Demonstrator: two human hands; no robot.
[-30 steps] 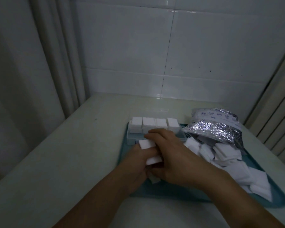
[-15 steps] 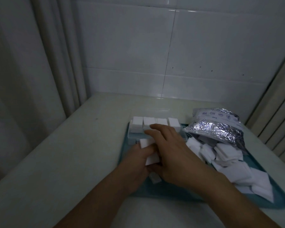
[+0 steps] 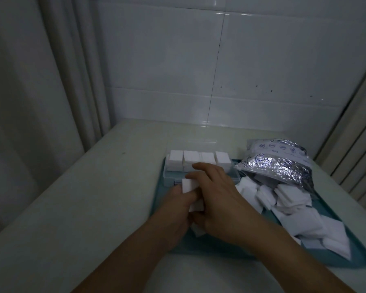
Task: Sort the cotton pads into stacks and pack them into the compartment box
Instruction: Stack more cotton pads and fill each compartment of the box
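A stack of white cotton pads (image 3: pixel 189 185) is held between both hands at the near edge of the compartment box (image 3: pixel 171 176). My left hand (image 3: pixel 178 205) grips the stack from the left and below. From the right, my right hand (image 3: pixel 218 199) lies over it with fingers curled round its top. The box's far row holds several upright stacks of pads (image 3: pixel 199 158). One loose pad (image 3: pixel 197 230) lies under the hands on the teal tray (image 3: pixel 220 249). A heap of loose pads (image 3: pixel 294 210) covers the tray's right side.
A crumpled silver foil bag (image 3: pixel 279 166) lies open at the tray's far right, pads spilling from it. The tray sits on a pale table (image 3: pixel 82 197). A tiled wall stands behind, a curtain at the left and a ribbed panel at the right.
Both hands have carried the stack a little farther from me, up to the box's near edge. The view has tilted slightly downward.
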